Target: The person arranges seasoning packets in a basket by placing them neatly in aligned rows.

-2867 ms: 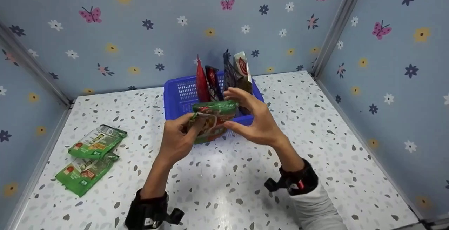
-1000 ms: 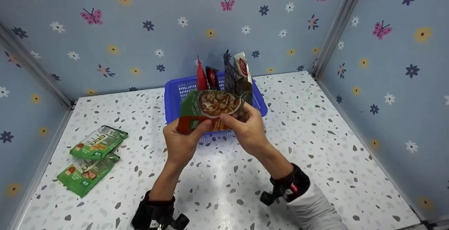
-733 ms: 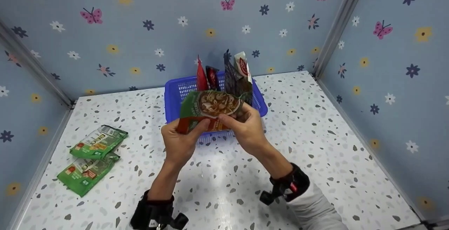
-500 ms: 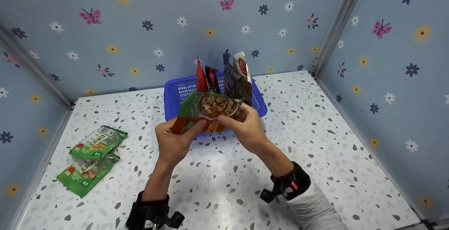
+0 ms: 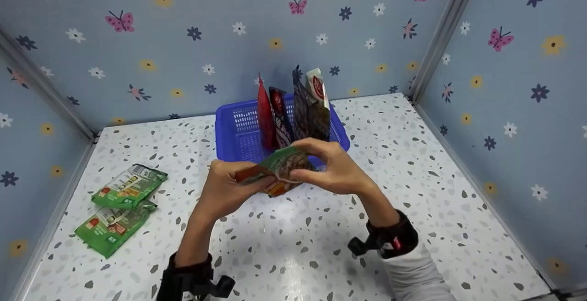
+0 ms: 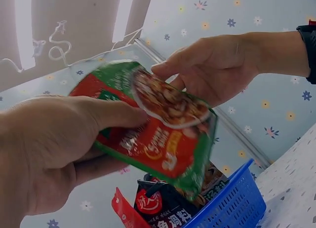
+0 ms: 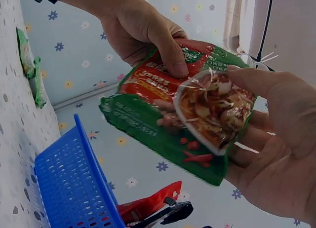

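Between both hands, in front of the basket, is a green-and-red food packet (image 7: 185,114) printed with a bowl of mushrooms and meat. My left hand (image 5: 229,186) pinches one end of it, thumb (image 6: 118,112) on the printed face and fingers behind. At the opposite side my right hand (image 5: 337,165) holds the packet's edge, thumb (image 7: 254,80) against the face and fingers behind. Seen from the head, the packet tilts steeply, its face foreshortened. Beyond it stands a blue plastic basket (image 5: 227,131) with a red pack (image 5: 264,113), dark packs (image 5: 302,108) and a white-topped pack (image 5: 317,87) upright inside.
Two more green packets lie overlapping on the speckled table at the left, an upper packet (image 5: 130,186) and a lower packet (image 5: 114,230). A flowered wall (image 5: 247,62) rises right behind the basket, with side walls at left and right.
The packet, earlier held face-up over the basket, has come lower and tipped steeply, uncovering the packs behind. My right hand has shifted its hold; my left has moved slightly left.
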`<state>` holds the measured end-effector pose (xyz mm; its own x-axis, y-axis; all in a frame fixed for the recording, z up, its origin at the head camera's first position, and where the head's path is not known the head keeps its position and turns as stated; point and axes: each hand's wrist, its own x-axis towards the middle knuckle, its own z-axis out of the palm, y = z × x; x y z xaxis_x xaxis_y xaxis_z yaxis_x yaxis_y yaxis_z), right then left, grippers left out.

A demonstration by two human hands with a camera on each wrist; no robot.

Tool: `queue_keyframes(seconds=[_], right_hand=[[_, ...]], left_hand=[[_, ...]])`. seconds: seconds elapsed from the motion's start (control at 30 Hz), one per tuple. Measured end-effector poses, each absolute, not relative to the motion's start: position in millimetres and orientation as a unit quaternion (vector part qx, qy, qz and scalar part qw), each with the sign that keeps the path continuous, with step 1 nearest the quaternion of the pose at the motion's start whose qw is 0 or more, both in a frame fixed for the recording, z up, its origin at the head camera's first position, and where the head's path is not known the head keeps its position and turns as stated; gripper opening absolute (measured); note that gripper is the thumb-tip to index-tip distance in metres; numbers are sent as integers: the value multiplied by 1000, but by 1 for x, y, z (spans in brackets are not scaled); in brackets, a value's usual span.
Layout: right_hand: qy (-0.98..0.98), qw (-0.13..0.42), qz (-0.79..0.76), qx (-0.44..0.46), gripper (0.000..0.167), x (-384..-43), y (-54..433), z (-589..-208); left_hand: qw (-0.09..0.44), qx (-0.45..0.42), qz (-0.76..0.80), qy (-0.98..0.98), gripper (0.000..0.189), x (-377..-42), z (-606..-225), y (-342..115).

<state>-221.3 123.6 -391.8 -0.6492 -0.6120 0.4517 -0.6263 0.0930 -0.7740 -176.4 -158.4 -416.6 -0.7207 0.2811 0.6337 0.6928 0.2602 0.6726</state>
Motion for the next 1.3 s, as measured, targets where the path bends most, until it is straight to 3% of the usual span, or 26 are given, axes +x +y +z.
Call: queue_keyframes(seconds=[0.2, 0.4, 0.67, 0.97, 1.3], right_hand=[[-762, -1, 461, 456, 22, -225, 123, -395], [-756, -4, 466, 460, 12, -230, 122, -397], [-725, 15, 520, 452, 8, -233, 122, -399], [-694, 50, 566, 443, 6, -232, 121, -402], [-712, -40, 550, 436, 5, -234, 124, -404]], left_hand=[[133, -322, -468, -812, 11, -173, -413, -157], [107, -297, -450, -835, 23, -172, -410, -157], [109, -240, -526, -808, 41, -174, -411, -159], [89, -236, -575, -778, 29, -178, -419, -158], [110, -261, -556, -782, 22, -179, -421, -158]])
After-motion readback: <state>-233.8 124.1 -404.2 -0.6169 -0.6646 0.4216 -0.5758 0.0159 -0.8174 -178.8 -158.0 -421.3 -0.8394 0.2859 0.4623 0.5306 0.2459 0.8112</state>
